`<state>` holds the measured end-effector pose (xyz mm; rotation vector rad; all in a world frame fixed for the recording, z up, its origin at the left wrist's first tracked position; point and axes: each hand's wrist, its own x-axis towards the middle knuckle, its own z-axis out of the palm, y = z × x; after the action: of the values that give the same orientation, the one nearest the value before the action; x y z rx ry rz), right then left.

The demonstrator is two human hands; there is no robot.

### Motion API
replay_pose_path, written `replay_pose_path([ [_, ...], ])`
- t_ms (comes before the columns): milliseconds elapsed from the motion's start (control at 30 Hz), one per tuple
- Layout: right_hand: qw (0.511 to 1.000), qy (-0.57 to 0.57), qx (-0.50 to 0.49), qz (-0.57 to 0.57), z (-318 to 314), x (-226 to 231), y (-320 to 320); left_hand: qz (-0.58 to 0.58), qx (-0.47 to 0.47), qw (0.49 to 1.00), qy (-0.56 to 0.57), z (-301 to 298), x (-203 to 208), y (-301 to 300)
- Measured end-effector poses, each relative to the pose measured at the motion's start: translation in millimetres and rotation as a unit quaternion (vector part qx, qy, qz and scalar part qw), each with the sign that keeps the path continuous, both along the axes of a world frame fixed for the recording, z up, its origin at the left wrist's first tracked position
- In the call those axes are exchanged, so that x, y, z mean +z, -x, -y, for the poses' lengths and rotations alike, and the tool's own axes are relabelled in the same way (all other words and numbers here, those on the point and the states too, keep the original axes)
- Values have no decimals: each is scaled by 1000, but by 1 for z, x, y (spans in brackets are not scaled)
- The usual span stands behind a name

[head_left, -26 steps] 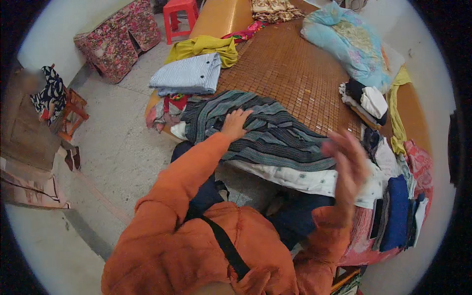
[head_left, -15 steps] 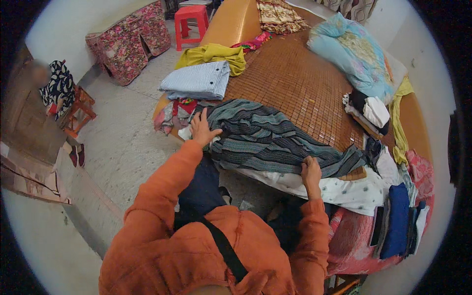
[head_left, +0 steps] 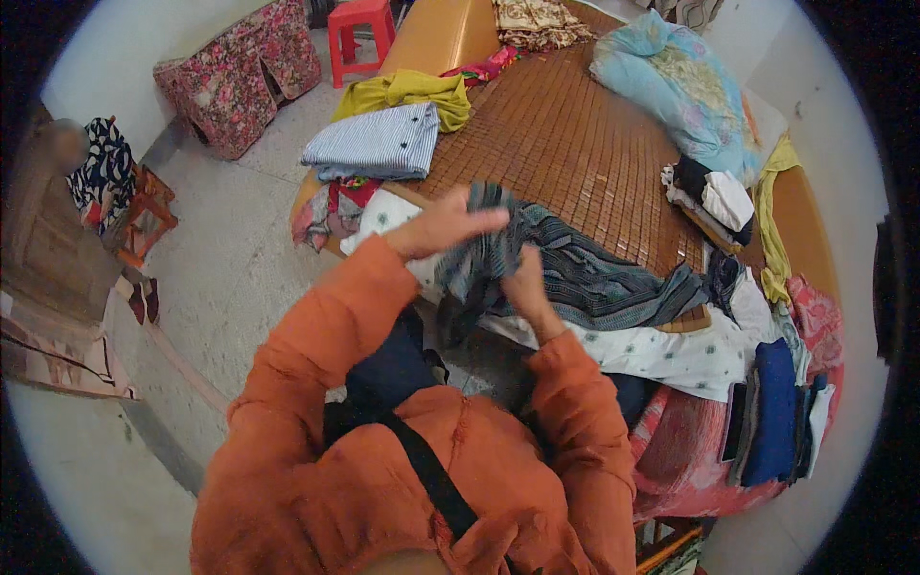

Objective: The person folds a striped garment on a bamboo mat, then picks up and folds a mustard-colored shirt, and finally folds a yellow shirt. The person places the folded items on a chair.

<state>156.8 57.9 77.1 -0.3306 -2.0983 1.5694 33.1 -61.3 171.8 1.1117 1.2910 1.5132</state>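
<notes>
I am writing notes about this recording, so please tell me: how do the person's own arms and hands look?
The left sleeve and right sleeve are plain orange, long, loose and wrinkled, ending near the wrists. The left hand and right hand are ungloved; finer details are too blurred to tell.

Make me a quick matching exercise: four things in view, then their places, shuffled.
1. dark grey-green striped fabric
2. folded blue-and-white striped shirt
3. red plastic stool
4. puffy light-blue patterned quilt

A. heaped at the far right of the brown tiled mat
B. partly bunched between the left hand and right hand
C. standing on the grey speckled floor
D. beside the crumpled mustard-yellow cloth

Pairs: 1-B, 2-D, 3-C, 4-A
</notes>
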Motion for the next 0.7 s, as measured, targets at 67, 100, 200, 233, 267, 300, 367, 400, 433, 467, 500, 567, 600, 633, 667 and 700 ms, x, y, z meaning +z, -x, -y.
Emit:
replay_pose_path([
  [67, 981, 143, -121, 38, -16, 39, -2, 91, 62, 994, -16, -2, 4, 18],
  [100, 965, 187, -165, 77, -30, 56, -9, 79, 69, 993, -58, -4, -2, 31],
  [200, 921, 369, -126, -12, -66, 77, -25, -106, 168, 979, 53, 2, -59, 53],
  [233, 895, 428, -122, -41, -73, 79, -27, -123, 104, 986, 53, 6, -83, 48],
  [267, 886, 447, -112, -49, -72, 82, -30, -75, -4, 991, 112, 8, -85, 31],
  [300, 877, 467, -101, -58, -68, 88, -31, -172, -40, 976, 129, 9, -86, 9],
  [367, 866, 481, -102, -89, -58, 90, -26, -234, -9, 972, 2, 2, -96, -37],
  [400, 865, 475, -117, -114, -51, 89, -21, -216, 3, 976, -27, -7, -94, -52],
  [433, 863, 467, -133, -139, -48, 89, -17, -197, 12, 978, -59, -17, -93, -69],
  [467, 867, 454, -168, -121, -46, 92, -12, -127, 16, 991, -30, -25, -98, -78],
  [500, 884, 423, -151, -130, -49, 90, -8, -56, 20, 998, -1, -28, -101, -82],
  [567, 914, 356, -123, -149, -62, 83, -6, -13, -21, 996, 91, -31, -83, -71],
  [600, 915, 357, -95, -161, -66, 86, -12, 11, -38, 995, 88, -30, -80, -63],
  [633, 933, 295, -144, -145, -65, 90, -15, 33, -53, 994, 85, -28, -75, -55],
  [667, 945, 232, -192, -128, -64, 94, -18, -20, -46, 996, 67, -24, -64, -48],
  [700, 950, 167, -238, -110, -64, 95, -21, -41, -49, 996, 60, -22, -65, -39],
])
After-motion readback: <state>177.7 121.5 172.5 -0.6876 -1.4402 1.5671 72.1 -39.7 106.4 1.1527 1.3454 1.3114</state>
